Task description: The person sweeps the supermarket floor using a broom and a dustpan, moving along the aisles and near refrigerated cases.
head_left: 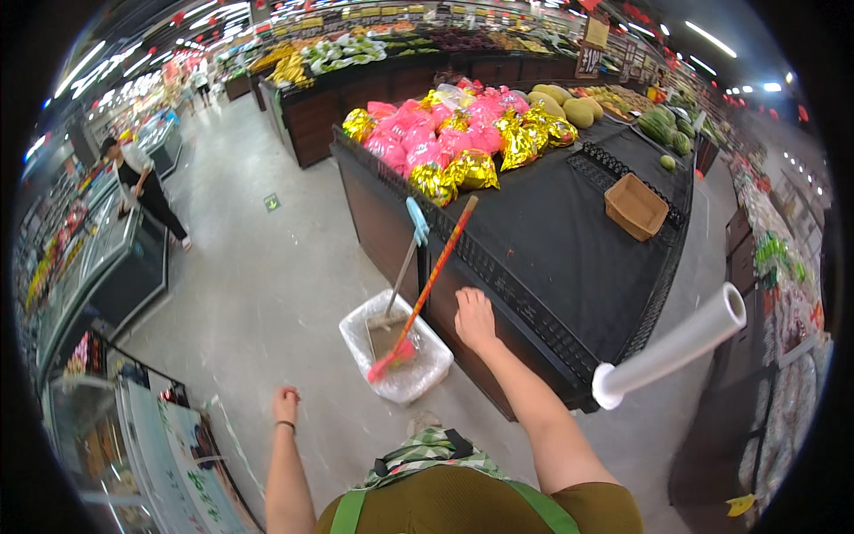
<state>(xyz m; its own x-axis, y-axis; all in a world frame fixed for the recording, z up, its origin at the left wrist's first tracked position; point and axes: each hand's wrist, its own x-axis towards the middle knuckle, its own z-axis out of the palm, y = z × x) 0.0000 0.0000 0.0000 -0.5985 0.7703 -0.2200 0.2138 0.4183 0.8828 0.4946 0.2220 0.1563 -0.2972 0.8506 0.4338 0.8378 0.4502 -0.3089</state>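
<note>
My right hand [475, 319] is beside the near side of a black display stand [547, 307]. Its fingers are slightly apart, and nothing shows in them; whether it touches the stand I cannot tell. Lower on the left, over the floor, hangs my left hand [286, 405], its fingers loosely curled with nothing visible in them. Between the hands, a white bin [428, 381] lined with clear plastic stands against the stand. In it rest a dustpan [384, 336] with a pale blue handle end and a broom [433, 276] with a red-and-yellow stick and pink head, both leaning toward the stand.
Pink and gold wrapped bundles [454, 133], yellow melons [569, 105] and a brown basket [636, 206] sit on the stand. A roll of clear bags [672, 349] rises at its right corner. A person [147, 187] stands by freezers at left. Shelves line the right.
</note>
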